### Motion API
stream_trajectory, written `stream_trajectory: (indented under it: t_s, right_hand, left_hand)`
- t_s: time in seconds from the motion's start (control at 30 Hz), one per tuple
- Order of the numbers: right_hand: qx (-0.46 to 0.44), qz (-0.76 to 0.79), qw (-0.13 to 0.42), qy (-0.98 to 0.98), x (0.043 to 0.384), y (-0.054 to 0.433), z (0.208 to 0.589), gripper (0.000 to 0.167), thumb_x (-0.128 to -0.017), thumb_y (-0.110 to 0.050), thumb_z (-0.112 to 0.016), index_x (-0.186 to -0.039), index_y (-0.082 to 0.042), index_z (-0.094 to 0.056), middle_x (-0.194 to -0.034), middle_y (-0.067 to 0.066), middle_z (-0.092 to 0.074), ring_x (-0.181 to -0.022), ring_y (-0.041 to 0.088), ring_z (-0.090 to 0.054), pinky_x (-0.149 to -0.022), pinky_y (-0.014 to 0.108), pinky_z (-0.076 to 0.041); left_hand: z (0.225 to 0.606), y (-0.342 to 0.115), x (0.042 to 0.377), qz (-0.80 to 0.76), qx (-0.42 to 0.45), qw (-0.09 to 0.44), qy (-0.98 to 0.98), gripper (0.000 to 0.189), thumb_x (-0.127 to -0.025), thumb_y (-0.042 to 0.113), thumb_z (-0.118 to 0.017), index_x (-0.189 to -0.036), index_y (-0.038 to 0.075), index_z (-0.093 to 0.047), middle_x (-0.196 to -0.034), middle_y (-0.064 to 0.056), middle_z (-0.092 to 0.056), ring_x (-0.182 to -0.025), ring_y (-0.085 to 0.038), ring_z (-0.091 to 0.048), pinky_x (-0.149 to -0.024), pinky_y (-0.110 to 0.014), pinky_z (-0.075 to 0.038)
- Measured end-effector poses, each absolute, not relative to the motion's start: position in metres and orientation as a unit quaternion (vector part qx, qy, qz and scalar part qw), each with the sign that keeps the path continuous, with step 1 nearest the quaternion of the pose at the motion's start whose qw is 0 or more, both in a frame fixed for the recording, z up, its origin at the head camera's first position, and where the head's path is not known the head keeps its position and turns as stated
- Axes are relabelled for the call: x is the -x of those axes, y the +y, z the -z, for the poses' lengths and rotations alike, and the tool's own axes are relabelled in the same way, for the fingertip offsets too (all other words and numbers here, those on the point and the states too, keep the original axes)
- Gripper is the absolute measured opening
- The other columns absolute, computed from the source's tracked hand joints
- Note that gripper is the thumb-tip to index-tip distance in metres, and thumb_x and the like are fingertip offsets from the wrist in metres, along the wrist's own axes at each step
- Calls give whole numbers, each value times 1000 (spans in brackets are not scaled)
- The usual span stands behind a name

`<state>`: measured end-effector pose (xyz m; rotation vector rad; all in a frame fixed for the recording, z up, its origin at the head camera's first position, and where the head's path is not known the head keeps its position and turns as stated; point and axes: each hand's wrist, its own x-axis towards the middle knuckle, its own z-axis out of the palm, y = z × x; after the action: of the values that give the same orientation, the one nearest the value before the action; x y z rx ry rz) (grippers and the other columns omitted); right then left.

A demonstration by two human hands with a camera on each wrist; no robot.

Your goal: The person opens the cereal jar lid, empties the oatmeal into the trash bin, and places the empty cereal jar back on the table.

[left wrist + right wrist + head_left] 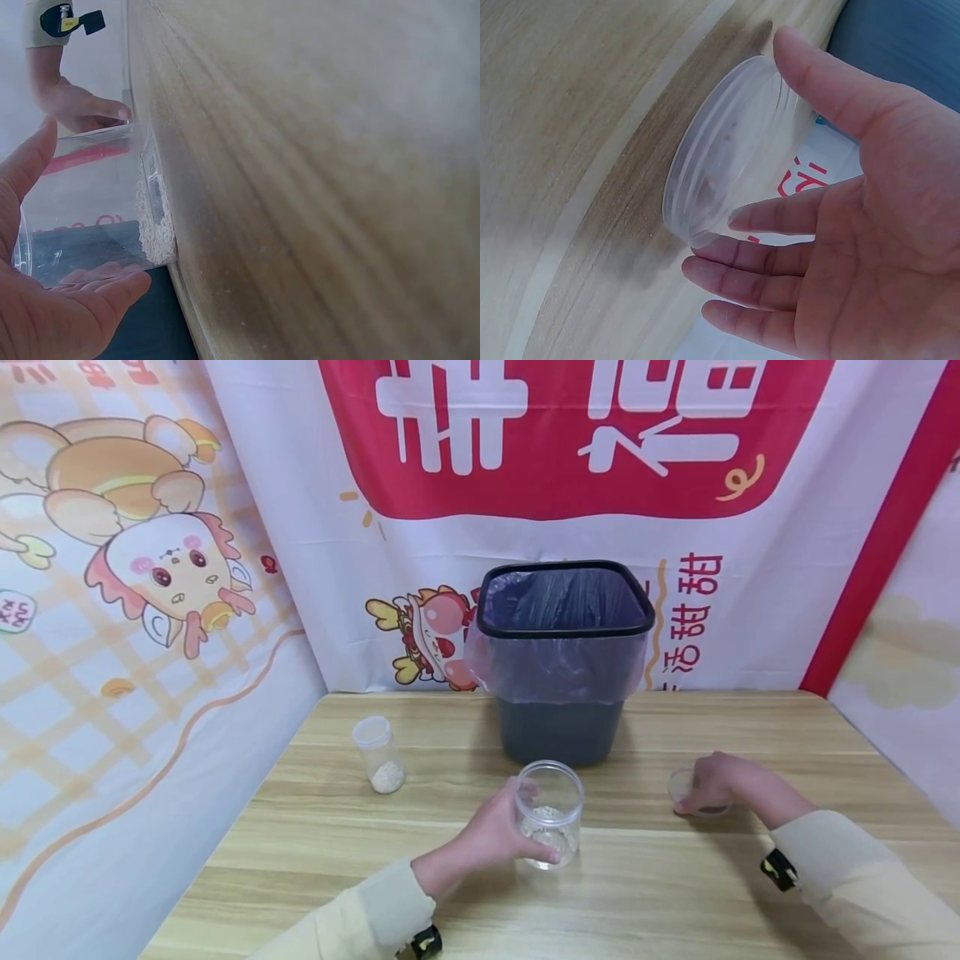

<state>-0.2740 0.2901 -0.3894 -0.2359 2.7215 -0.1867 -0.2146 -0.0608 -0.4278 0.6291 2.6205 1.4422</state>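
My left hand (491,828) grips a clear plastic jar (564,802) with its thumb on the near side. White grains (155,232) lie at the jar's bottom, which is at the tabletop in the left wrist view. Further right, my right hand (716,783) holds a clear round lid (724,146) by its rim, between thumb and fingers, low over the table. A smaller clear jar (377,752) with white grains in its base stands at the left, apart from both hands.
A dark bin (558,727) with a bag liner over its rim stands behind the larger jar, at the back of the wooden table (337,860). Printed cloths (285,485) hang behind and on both sides.
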Motion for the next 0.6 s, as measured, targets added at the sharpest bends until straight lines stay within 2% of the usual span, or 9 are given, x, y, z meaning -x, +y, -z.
stream_trajectory:
  t_s: [0.1, 0.17, 0.27, 0.37, 0.43, 0.6]
  right_hand:
    - [90, 74, 187, 975, 272, 291, 389, 64, -78, -54, -73, -91, 6, -55, -80, 11, -54, -71, 24, -51, -63, 36, -46]
    - [95, 74, 170, 978, 272, 292, 389, 71, -78, -55, -73, -95, 10, -54, -82, 15, -54, -73, 26, -52, -64, 38, -48]
    - [95, 82, 145, 982, 271, 292, 388, 88, -78, -57, -72, -113, 21, -48, -97, 32, -55, -86, 39, -56, -77, 50, -50]
    - [96, 95, 121, 983, 268, 289, 386, 102, -79, -58, -71, -126, 26, -37, -116, 45, -46, -105, 53, -50, -90, 61, -43]
    - [101, 106, 110, 983, 265, 286, 385, 104, -79, -58, -70, -129, 26, -35, -122, 47, -42, -112, 58, -45, -93, 63, -40]
    - [123, 120, 82, 982, 257, 274, 388, 102, -81, -58, -68, -130, 25, -35, -126, 48, -40, -117, 59, -41, -96, 64, -37]
  left_hand:
    - [427, -61, 214, -472, -206, 44, 856, 96, -54, 26, -96, -132, 3, -46, -129, -13, -56, -115, -30, -55, -99, -41, -43]
    - [427, -61, 214, -472, -208, 44, 856, 95, -54, 26, -96, -132, 2, -46, -129, -14, -56, -115, -30, -55, -99, -42, -43]
    - [425, -62, 214, -471, -203, 49, 857, 94, -55, 27, -95, -132, 2, -47, -127, -14, -57, -112, -27, -57, -97, -41, -45]
    - [422, -63, 213, -473, -198, 55, 857, 92, -56, 29, -95, -131, 3, -47, -125, -14, -58, -108, -24, -58, -94, -39, -47]
    - [420, -63, 213, -477, -195, 58, 855, 91, -57, 29, -95, -131, 4, -48, -125, -14, -58, -108, -24, -58, -94, -37, -47]
    - [416, -64, 214, -486, -198, 60, 849, 92, -58, 32, -94, -132, 5, -47, -129, -14, -56, -115, -29, -55, -97, -39, -46]
